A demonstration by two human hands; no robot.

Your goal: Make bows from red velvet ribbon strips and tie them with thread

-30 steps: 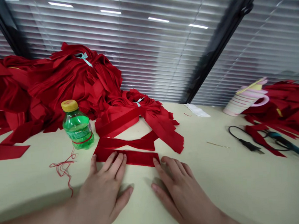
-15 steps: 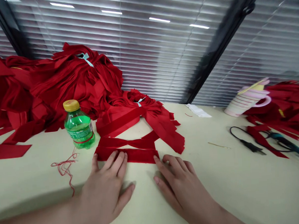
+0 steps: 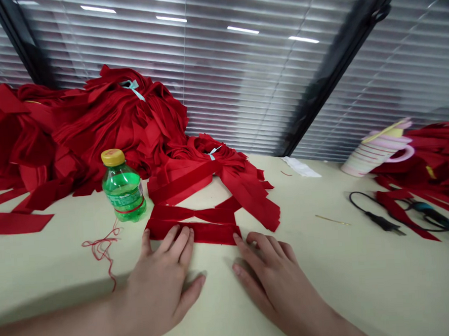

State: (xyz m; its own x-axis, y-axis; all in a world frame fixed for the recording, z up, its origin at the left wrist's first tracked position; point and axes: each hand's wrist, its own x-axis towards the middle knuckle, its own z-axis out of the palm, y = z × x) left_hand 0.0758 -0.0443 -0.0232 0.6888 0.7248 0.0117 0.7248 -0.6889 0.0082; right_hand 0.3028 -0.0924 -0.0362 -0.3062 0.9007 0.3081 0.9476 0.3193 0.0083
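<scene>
A flat red velvet strip point(image 3: 209, 232) lies across the cream table point(image 3: 330, 278) in front of me. My left hand point(image 3: 163, 283) rests palm down, fingers spread, with the fingertips on the strip's left end. My right hand point(image 3: 273, 281) lies flat too, its fingertips at the strip's right end. Behind the strip sits another crossed red strip point(image 3: 197, 213) and a bundle of red ribbon pieces point(image 3: 217, 173).
A green plastic bottle point(image 3: 124, 189) with a yellow cap stands left of the strips. A loose red thread point(image 3: 102, 246) lies beside it. A big heap of red fabric point(image 3: 73, 126) fills the back left. Scissors point(image 3: 433, 216), a black cable point(image 3: 375, 214) and stacked tape rolls point(image 3: 375, 151) are at right.
The view has drifted slightly, so everything sits a little further right. Both hands stay flat on the strip's ends, hardly moved.
</scene>
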